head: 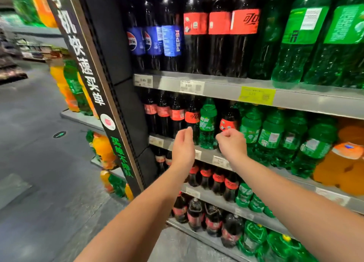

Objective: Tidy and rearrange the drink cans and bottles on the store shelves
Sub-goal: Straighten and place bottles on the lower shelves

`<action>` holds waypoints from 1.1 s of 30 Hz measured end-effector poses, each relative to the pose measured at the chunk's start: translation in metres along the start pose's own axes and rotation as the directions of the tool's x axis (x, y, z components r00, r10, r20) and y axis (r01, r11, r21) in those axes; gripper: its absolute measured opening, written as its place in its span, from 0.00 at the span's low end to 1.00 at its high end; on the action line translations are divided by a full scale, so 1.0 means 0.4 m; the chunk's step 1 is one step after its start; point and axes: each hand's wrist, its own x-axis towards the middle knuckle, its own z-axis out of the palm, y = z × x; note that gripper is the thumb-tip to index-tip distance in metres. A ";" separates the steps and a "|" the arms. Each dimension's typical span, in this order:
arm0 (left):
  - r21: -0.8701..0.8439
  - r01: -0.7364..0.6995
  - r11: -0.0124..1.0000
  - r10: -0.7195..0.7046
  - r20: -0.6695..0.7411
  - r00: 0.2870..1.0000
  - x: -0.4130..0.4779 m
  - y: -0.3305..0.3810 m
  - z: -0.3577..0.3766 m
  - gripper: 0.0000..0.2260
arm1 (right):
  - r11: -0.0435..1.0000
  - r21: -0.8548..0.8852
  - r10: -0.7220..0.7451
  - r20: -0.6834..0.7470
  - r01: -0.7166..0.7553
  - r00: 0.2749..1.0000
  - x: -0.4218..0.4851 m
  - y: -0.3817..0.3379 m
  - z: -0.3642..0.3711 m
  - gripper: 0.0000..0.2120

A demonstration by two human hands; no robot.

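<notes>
Two bare forearms reach in from below. The left hand (183,145) has relaxed, slightly bent fingers held together, gripping nothing. The right hand (233,143) has fingers curled under into a loose fist, also holding nothing. Well above the fingers stand large cola bottles (244,41). A metal shelf edge (204,155) runs just below both wrists. Between the two hands, just beyond the fingertips, stands a green bottle (207,124). A red-labelled cola bottle (192,117) is just past the left fingertips, and another cola bottle (228,120) is behind the right knuckles.
</notes>
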 end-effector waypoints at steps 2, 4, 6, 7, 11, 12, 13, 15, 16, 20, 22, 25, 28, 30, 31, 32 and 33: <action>0.004 -0.027 1.000 0.027 0.042 0.999 0.021 0.005 -0.023 0.10 | 1.000 0.007 0.028 -0.034 -0.027 0.999 -0.005 -0.010 0.017 0.04; 0.013 -0.049 0.999 0.047 0.098 0.994 0.046 0.005 -0.039 0.10 | 0.998 0.017 0.056 -0.074 -0.055 0.996 -0.008 -0.016 0.026 0.05; 0.039 -0.066 0.997 0.060 0.146 0.987 0.072 0.004 -0.043 0.09 | 0.996 0.029 0.083 -0.114 -0.080 0.990 -0.006 -0.019 0.027 0.05; 0.058 -0.076 0.995 0.066 0.165 0.984 0.086 0.004 -0.042 0.08 | 0.996 0.031 0.089 -0.135 -0.086 0.987 -0.004 -0.019 0.025 0.05; 0.069 -0.075 0.995 0.057 0.232 0.971 0.129 0.019 -0.008 0.08 | 0.994 0.045 0.112 -0.209 -0.104 0.972 0.010 -0.033 0.000 0.06; 0.064 -0.071 0.995 0.053 0.246 0.968 0.136 0.024 0.002 0.08 | 0.993 0.051 0.112 -0.215 -0.103 0.970 0.015 -0.036 -0.009 0.05; 0.060 -0.073 0.996 0.055 0.256 0.965 0.143 0.029 0.012 0.08 | 0.993 0.054 0.112 -0.219 -0.103 0.969 0.023 -0.038 -0.018 0.05; 0.057 -0.075 0.996 0.059 0.252 0.966 0.162 0.037 0.031 0.09 | 0.994 0.048 0.107 -0.234 -0.099 0.966 0.046 -0.040 -0.034 0.04; 0.057 -0.075 0.996 0.059 0.243 0.968 0.173 0.040 0.041 0.10 | 0.994 0.049 0.105 -0.239 -0.096 0.965 0.060 -0.042 -0.039 0.04; 0.119 -0.131 0.984 0.107 0.186 0.977 0.212 0.038 0.088 0.17 | 0.996 0.075 0.071 -0.236 -0.055 0.969 0.104 -0.044 -0.044 0.06; 0.153 -0.172 0.973 0.149 0.149 0.978 0.227 0.035 0.107 0.17 | 0.999 0.044 0.025 -0.227 -0.016 0.974 0.114 -0.039 -0.037 0.12; 0.181 -0.224 0.958 0.209 0.098 0.973 0.248 0.047 0.126 0.19 | 0.999 -0.001 -0.036 -0.256 0.037 0.966 0.129 -0.039 -0.025 0.18; 0.246 -0.284 0.927 0.263 0.115 0.958 0.268 0.061 0.132 0.22 | 0.997 -0.064 -0.047 -0.285 0.030 0.957 0.142 -0.047 -0.010 0.22; 0.296 -0.300 0.907 0.266 0.151 0.952 0.290 0.066 0.135 0.21 | 0.996 -0.088 -0.036 -0.303 0.010 0.952 0.150 -0.055 0.006 0.21; 0.316 -0.295 0.902 0.255 0.162 0.953 0.304 0.070 0.138 0.20 | 0.995 -0.095 -0.038 -0.303 0.010 0.952 0.154 -0.058 0.016 0.19; 0.334 -0.284 0.899 0.239 0.170 0.956 0.317 0.074 0.140 0.19 | 0.994 -0.107 -0.043 -0.301 0.011 0.953 0.157 -0.063 0.026 0.17; 0.350 -0.274 0.896 0.224 0.178 0.958 0.329 0.077 0.143 0.17 | 0.992 -0.123 -0.047 -0.304 0.009 0.952 0.161 -0.066 0.036 0.15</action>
